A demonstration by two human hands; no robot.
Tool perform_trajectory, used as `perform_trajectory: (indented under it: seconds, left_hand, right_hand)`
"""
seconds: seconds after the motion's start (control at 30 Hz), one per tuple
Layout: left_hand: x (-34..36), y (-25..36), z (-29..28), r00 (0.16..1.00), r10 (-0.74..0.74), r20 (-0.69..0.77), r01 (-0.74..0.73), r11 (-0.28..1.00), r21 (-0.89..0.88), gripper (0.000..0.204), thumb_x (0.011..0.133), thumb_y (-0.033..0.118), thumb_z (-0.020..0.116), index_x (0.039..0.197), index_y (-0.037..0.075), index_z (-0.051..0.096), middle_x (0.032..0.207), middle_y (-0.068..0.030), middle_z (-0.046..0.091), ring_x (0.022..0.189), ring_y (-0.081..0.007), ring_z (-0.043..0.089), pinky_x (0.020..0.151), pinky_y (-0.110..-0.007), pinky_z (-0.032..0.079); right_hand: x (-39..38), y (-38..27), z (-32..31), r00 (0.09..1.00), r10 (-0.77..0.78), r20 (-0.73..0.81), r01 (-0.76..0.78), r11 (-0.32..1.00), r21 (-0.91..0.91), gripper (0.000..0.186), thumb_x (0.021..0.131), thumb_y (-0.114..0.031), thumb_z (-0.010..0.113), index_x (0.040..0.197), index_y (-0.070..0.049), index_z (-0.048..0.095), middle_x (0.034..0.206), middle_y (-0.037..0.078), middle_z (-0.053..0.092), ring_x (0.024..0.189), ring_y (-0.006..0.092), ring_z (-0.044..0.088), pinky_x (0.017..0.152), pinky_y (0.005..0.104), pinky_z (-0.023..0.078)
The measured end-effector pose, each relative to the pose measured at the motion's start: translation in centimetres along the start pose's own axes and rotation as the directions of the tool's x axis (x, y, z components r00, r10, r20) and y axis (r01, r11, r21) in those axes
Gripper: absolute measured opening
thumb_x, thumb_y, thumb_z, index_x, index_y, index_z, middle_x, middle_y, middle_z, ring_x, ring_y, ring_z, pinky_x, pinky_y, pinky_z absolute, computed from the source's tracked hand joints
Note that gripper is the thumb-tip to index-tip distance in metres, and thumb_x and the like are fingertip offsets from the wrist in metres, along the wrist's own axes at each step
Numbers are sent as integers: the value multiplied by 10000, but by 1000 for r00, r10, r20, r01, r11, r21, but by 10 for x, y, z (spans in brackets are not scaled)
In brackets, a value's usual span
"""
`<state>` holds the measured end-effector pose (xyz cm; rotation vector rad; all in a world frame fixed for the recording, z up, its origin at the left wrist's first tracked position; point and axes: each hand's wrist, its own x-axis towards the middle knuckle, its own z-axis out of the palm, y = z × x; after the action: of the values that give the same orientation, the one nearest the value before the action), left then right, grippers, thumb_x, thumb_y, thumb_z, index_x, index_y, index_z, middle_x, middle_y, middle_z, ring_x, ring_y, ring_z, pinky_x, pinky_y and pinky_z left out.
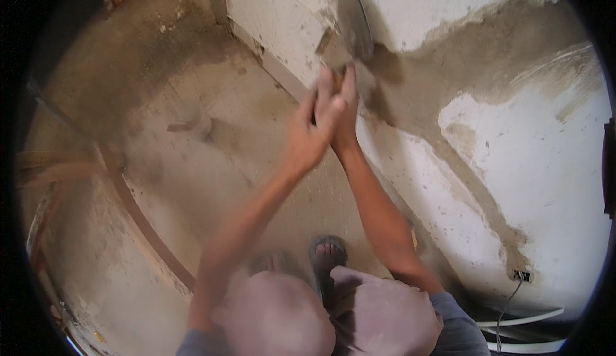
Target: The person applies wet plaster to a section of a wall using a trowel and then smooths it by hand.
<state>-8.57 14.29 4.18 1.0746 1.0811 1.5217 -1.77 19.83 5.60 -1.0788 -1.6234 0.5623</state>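
Observation:
Both my hands meet in front of the lower wall, with the fingers pointing up and blurred. My left hand (311, 128) lies against my right hand (348, 109), its thumb crossing over. Between the fingertips shows a small brown piece (338, 81), perhaps a handle; what the palms close on is hidden. Just beyond the fingers, a dark grey, thin, rounded metal disc or blade (354, 19) stands out near the wall, seen almost edge-on. I cannot tell whether it joins the brown piece. Wet-looking grey-brown mortar (410, 80) covers the wall beside it.
The white wall (513, 150) has a mortar strip running down to an open socket box (521, 276) with loose wires. Pale pipes (526, 346) lie at lower right. A blurred tool with a handle (186, 126) rests on the dusty floor. A curved brown strip (138, 211) runs along the left.

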Motion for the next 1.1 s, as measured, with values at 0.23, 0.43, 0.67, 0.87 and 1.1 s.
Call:
perform_trajectory:
  seconds: [0.23,0.43,0.67,0.87,1.1]
  left_hand:
    - [0,8,-4,998,-57,10,57,998,5,831,958,535,601,1462,-92,396,1426,-245,503,1320,-298,485,1106,-384,374]
    - [11,-5,2,1000,-3,-18,2,997,-72,853,948,533,612,1495,-70,362,1457,-261,478,1365,-341,461,1132,-424,362]
    - [21,9,7,995,39,-95,-49,993,-104,856,950,529,632,1490,-77,360,1405,-240,519,1290,-293,518,1080,-378,401]
    - [-5,26,17,994,54,97,-45,995,-90,848,959,509,630,1524,-36,309,1426,-232,489,1318,-295,492,1105,-391,381]
    - [3,10,24,993,119,7,-118,991,-58,861,946,479,651,1522,-53,297,1487,-252,427,1396,-337,413,1155,-419,320]
  right_hand:
    - [12,-4,4,998,24,52,-23,999,-31,309,1022,-264,538,1128,17,465,827,210,656,670,345,655,615,423,504]
    - [20,-1,6,997,-66,40,68,997,-40,329,1023,-291,540,1088,23,470,747,218,628,625,341,627,581,418,492]
    - [28,-1,5,996,-14,88,14,1000,-4,348,1022,-316,557,1059,18,468,707,141,590,608,206,574,545,351,459]
    - [5,-25,-37,978,184,100,-207,917,342,377,1022,-353,566,1062,12,480,737,72,581,681,123,546,610,295,468]
    - [13,-12,-22,995,45,94,-47,999,26,350,1014,-298,575,1066,36,482,762,123,618,637,198,563,614,337,485]
